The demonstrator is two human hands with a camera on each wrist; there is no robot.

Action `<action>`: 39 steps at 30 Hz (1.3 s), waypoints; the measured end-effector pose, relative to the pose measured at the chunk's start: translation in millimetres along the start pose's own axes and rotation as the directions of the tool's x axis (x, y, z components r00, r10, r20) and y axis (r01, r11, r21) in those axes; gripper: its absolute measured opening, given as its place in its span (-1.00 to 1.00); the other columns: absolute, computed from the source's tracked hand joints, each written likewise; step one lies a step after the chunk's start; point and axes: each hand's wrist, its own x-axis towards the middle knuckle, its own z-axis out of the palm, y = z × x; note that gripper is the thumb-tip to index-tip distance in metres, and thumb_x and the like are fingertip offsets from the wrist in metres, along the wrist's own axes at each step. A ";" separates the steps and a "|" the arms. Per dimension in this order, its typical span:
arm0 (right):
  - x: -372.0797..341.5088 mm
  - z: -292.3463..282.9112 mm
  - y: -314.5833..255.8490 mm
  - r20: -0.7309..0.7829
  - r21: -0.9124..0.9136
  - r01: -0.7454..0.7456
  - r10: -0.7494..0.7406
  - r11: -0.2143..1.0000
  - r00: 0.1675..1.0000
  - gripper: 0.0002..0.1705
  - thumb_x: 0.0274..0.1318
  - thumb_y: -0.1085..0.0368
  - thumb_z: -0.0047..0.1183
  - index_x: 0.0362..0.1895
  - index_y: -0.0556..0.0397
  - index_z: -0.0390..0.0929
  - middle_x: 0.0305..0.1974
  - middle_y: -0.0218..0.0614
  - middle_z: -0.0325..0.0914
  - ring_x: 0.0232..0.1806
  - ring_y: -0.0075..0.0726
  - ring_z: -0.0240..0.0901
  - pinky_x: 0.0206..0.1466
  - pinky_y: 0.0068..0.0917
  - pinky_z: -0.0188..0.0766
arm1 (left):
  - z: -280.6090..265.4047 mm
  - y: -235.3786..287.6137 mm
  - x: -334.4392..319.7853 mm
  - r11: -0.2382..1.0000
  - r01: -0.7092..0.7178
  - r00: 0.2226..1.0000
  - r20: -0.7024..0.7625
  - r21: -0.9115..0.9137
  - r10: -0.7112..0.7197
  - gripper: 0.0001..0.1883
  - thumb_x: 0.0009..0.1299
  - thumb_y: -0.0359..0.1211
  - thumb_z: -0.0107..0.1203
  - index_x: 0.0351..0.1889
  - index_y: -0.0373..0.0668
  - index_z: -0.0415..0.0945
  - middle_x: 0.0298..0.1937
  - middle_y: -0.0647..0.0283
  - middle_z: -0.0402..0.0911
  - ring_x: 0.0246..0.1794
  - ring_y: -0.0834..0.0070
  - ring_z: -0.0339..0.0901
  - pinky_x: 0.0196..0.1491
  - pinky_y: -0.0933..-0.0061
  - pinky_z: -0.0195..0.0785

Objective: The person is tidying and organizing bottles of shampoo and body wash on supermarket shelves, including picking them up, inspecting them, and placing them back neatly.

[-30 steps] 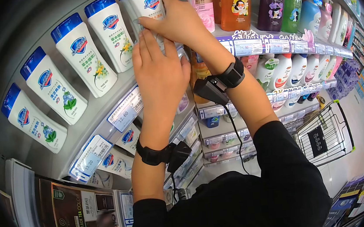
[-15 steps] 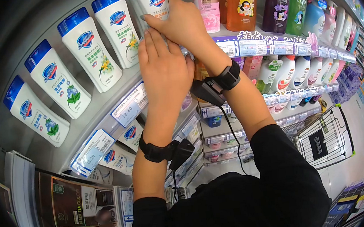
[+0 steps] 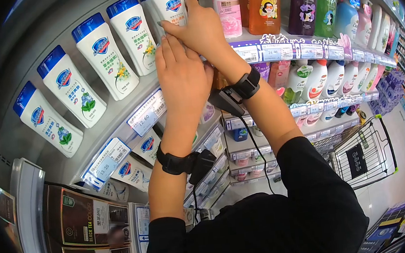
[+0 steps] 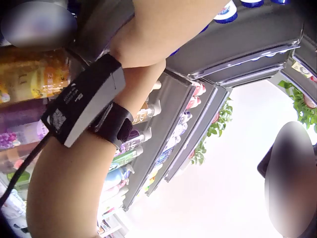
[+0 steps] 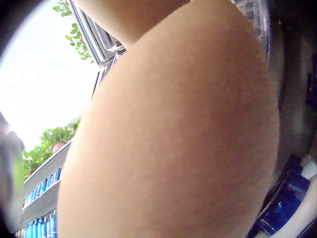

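In the head view, my right hand (image 3: pixel 200 29) grips a white Safeguard bottle (image 3: pixel 174 7) with a blue cap, its thumb across the front and the other fingers round the side. My left hand (image 3: pixel 182 75) lies just below, back upward, its fairly straight fingers over the bottle's lower part, which they hide. To the left on the same shelf stand several similar bottles, the nearest with a yellow-flower label (image 3: pixel 138 37). A blue cap (image 5: pixel 285 206) shows beside my right hand (image 5: pixel 168 134) in the right wrist view.
A pink LUX bottle (image 3: pixel 226 7) and an orange LUX bottle (image 3: pixel 264 6) stand right of my hands. Price tags (image 3: pixel 104 164) line the shelf edge. Lower shelves hold Dove bottles (image 3: pixel 315 80). A shopping cart (image 3: pixel 361 152) stands on the floor at right; hair-colour boxes (image 3: pixel 84 213) sit lower left.
The head view has shifted slightly, so the shelf sits a little differently in it. Both hands stay at the same bottle, nearly in the same pose.
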 end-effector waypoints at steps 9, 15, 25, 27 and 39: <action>1.3 -14.8 1.4 0.181 -0.008 -0.081 0.082 0.997 0.980 -0.33 -0.34 -0.06 0.28 -0.31 0.26 0.37 -0.56 -0.03 0.55 -0.48 -0.02 0.56 -0.37 -0.28 0.50 | -3.1 -0.4 -2.2 0.999 0.000 1.000 0.002 -0.036 0.000 -0.54 0.10 -0.15 0.15 -0.13 -0.29 0.50 0.00 -0.12 0.43 0.09 0.14 0.34 0.22 0.18 0.03; -2.0 -7.7 3.9 0.221 0.010 -0.108 0.103 0.994 0.970 -0.32 -0.38 -0.03 0.27 -0.28 0.28 0.38 -0.55 -0.02 0.55 -0.47 -0.01 0.56 -0.31 -0.27 0.50 | -1.3 0.4 -4.2 1.000 0.012 0.999 0.050 0.002 -0.012 -0.54 0.11 -0.13 0.15 -0.15 -0.28 0.51 -0.06 -0.07 0.49 0.05 0.20 0.39 0.21 0.22 0.05; -3.4 -1.3 6.9 0.175 0.025 -0.068 0.063 0.997 0.982 -0.33 -0.38 0.00 0.26 -0.28 0.32 0.37 -0.49 0.07 0.54 -0.42 0.09 0.54 -0.31 -0.21 0.50 | 2.9 0.2 -2.9 1.000 0.002 1.000 0.013 0.007 -0.002 -0.51 0.11 -0.11 0.16 -0.13 -0.30 0.48 -0.13 -0.02 0.50 -0.02 0.22 0.41 0.17 0.23 0.07; -3.9 -2.1 5.7 0.180 0.013 -0.075 0.072 0.997 0.981 -0.32 -0.37 0.00 0.26 -0.27 0.32 0.36 -0.48 0.07 0.53 -0.42 0.09 0.54 -0.31 -0.21 0.50 | 1.9 0.9 -2.6 1.000 0.005 1.000 0.018 0.002 -0.005 -0.51 0.11 -0.11 0.16 -0.13 -0.30 0.47 -0.15 -0.01 0.51 -0.03 0.22 0.41 0.16 0.23 0.07; -21.8 -39.7 -40.1 -0.316 -0.313 0.398 -0.490 0.862 0.813 -0.30 -0.23 0.06 0.28 -0.04 0.26 0.35 -0.15 -0.03 0.39 -0.14 0.11 0.29 -0.03 -0.15 0.23 | -20.5 -12.5 -6.0 0.910 -0.037 0.992 -0.122 -0.412 -0.015 -0.62 -0.05 -0.35 0.20 -0.23 -0.29 0.53 -0.10 -0.01 0.46 -0.04 0.13 0.38 0.09 0.18 0.18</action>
